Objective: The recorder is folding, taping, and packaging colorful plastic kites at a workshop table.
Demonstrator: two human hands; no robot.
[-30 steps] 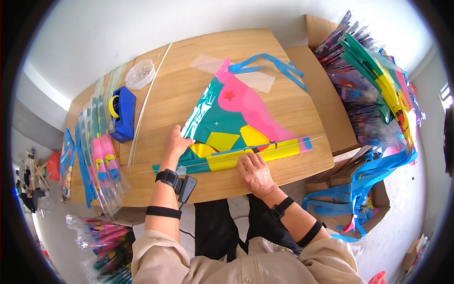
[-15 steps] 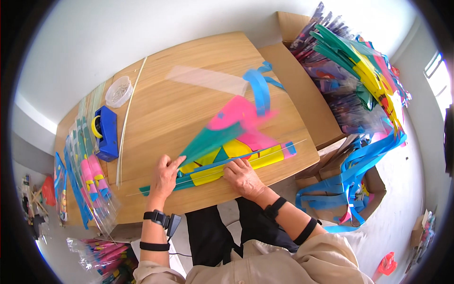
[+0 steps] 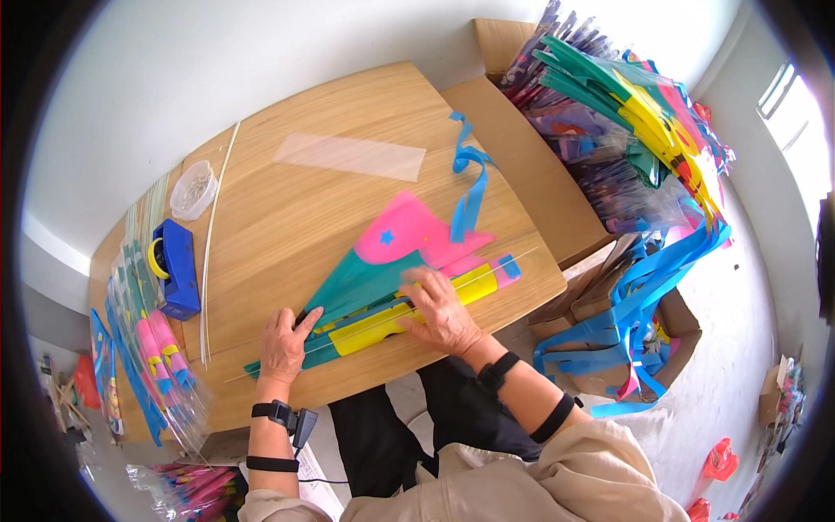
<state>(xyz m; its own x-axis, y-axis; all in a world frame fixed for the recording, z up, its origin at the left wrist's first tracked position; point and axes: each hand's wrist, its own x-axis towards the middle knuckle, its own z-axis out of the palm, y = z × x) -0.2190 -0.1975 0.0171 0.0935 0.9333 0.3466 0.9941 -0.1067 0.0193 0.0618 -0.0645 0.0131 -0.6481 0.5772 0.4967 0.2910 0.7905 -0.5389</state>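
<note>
A partly folded kite (image 3: 396,228) of thin pink, green and yellow sheet lies near the table's front edge. A thin rod (image 3: 513,261) runs along its rolled yellow and green near edge, sticking out past both ends. My left hand (image 3: 283,348) grips the kite's green left end, thumb stretched along the fold. Above the yellow strip is my right hand (image 3: 442,313), fingers apart and slightly blurred, with nothing visible in it. A blue ribbon tail (image 3: 471,196) trails from behind the pink part. Beyond it rests a pale translucent strip (image 3: 348,157).
At the left stand a blue tape dispenser (image 3: 180,270), a clear tub (image 3: 193,191) of small pieces, thin rods (image 3: 217,217) and several bagged kites (image 3: 156,348). Right of the table, a cardboard box (image 3: 531,165) holds packed kites; blue ribbons (image 3: 644,296) hang over a lower box (image 3: 683,326).
The pink and green flap, blurred before, now lies flat and still. My right hand has lifted from the yellow strip and opened its fingers. My left hand stays at the left end.
</note>
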